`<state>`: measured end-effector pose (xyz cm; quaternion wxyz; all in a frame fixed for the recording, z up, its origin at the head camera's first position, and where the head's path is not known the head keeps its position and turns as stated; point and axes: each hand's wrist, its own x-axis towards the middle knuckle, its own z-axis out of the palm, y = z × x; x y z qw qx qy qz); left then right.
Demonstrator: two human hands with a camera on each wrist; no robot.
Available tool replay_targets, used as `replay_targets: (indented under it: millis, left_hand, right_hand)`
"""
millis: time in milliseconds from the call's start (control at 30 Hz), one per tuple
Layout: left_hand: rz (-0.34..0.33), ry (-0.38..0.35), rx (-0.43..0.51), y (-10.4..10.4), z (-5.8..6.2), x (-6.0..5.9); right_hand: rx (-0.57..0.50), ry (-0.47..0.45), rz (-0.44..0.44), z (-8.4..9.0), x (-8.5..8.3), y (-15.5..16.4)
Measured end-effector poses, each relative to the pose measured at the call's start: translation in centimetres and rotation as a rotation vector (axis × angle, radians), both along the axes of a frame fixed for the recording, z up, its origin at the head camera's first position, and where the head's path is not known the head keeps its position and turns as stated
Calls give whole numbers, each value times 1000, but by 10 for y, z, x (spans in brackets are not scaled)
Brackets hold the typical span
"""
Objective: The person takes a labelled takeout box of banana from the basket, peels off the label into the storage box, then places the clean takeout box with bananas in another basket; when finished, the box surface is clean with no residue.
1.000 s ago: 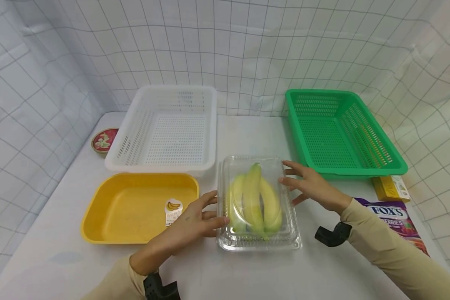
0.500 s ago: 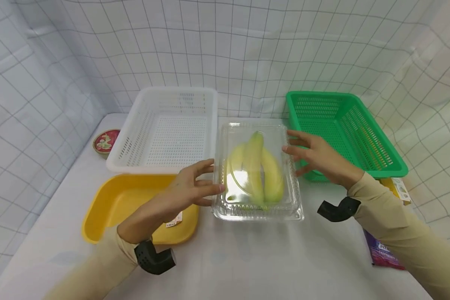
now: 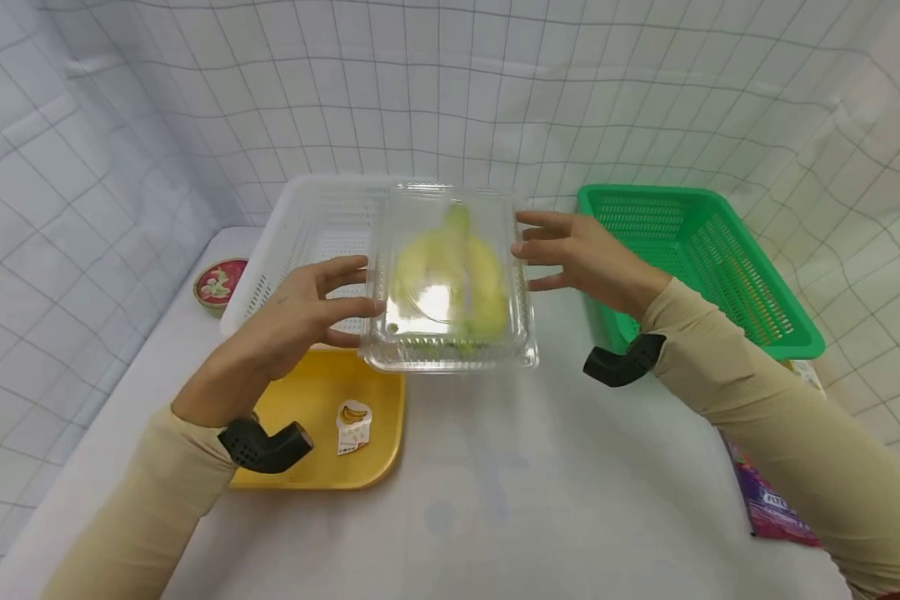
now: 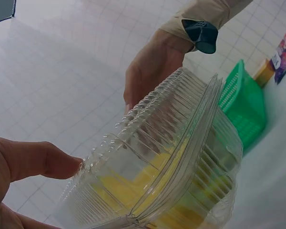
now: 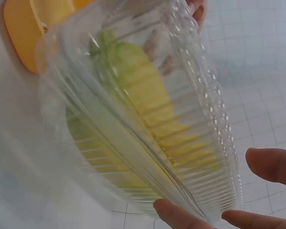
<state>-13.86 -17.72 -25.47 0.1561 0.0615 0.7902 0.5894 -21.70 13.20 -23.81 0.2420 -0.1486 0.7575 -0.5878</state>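
Note:
A clear plastic clamshell box (image 3: 450, 357) with several bananas (image 3: 487, 287) inside hangs above the table, overlapping the right part of the white basket (image 3: 288, 237) in the head view. My left hand (image 3: 288, 312) grips its left side, the thumb at the lid edge. On the opposite side my right hand (image 3: 588, 262) holds it with spread, bent fingers. The lid looks closed, and light glares off its front. In the left wrist view, the ribbed side of the box (image 4: 128, 157) shows beside the left thumb. The right wrist view shows right fingertips (image 5: 174, 214) against its wall.
A yellow tray (image 3: 390, 450) with a banana sticker (image 3: 354, 425) stands front left, partly behind my left arm. At right is a green basket (image 3: 776, 287). A round red tin (image 3: 219, 285) sits far left; a purple candy bag (image 3: 776, 504) lies partly under the right forearm.
Both hands have lifted the banana box off the table, then carried it away from the body and leftward, toward the white basket.

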Motion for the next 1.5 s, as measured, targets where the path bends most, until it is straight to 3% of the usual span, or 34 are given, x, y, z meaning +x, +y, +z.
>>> replay_targets:
  millis: [267, 433, 767, 1200, 1300, 1500]
  left_hand:
    - [72, 23, -70, -31, 10, -9]
    - [78, 50, -101, -48, 12, -19]
    - [160, 26, -95, -78, 2, -41]
    - [238, 20, -211, -82, -22, -59]
    - [237, -14, -219, -80, -24, -58]
    - [275, -17, -293, -74, -17, -49]
  right_hand:
    - [-60, -57, 66, -4, -14, -37]
    - [-69, -57, 60, -7, -24, -56]
    - [-95, -24, 9, -21, -39, -91]
    - [-50, -52, -8, -44, -50, -114]
    - [-18, -52, -8, -48, -49, -117]
    - [146, 29, -37, -50, -50, -112]
